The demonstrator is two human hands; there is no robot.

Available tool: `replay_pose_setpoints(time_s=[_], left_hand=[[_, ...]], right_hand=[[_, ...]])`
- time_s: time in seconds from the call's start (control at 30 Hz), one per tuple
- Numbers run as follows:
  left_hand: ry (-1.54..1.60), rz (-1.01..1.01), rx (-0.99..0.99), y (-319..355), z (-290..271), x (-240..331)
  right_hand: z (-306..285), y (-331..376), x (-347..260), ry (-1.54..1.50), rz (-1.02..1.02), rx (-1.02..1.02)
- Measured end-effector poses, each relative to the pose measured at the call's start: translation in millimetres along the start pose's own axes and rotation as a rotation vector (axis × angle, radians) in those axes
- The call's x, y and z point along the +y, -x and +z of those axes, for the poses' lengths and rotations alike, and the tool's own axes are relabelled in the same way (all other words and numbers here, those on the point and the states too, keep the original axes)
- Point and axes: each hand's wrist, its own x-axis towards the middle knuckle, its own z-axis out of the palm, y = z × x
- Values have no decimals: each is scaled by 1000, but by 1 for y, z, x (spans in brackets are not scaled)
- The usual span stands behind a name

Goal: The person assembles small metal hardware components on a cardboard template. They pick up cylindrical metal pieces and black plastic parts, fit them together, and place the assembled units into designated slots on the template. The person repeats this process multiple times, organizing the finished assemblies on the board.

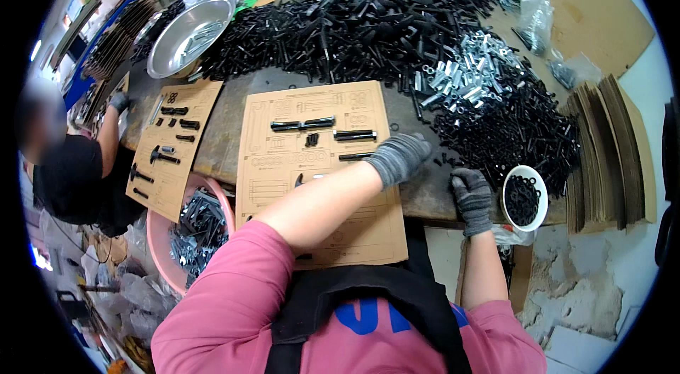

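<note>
- Left hand point(401, 159): curled grip, contents can't be told; sweeping low could shift bolts point(354, 135) on the board point(386, 236).
- Right hand point(472, 198): grip likewise unclear; bumping the bowl point(544, 200) could spill rings point(522, 202).

Brown printed board point(368, 232): flat on counter point(433, 197), near edge overhanging. Long black rod-like part point(303, 123) lies crosswise toward its far end. Beneath, cluster of small black pieces point(312, 139); to the right, shorter black cylinder point(354, 135); below that, thin black rod point(353, 156), right end hidden.
</note>
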Motion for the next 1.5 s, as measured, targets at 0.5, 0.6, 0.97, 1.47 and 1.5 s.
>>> replay_pose_setpoints(time_s=[0.5,0.6,0.97,1.47,1.5], left_hand=[[130,-114,21,-29,19,15],[81,-42,61,-33,23,19],[137,-20,136,47,-31,-38],[174,-188,539,224,-40,-149],[255,-197,543,225,-50,-134]], right_hand=[[2,3,4,16,33,-9],[3,2,3,10,29,-14],[3,-1,5,-121,106,13],[128,-122,-212,-256,-58,-829],[140,-122,-219,-342,-32,-817]])
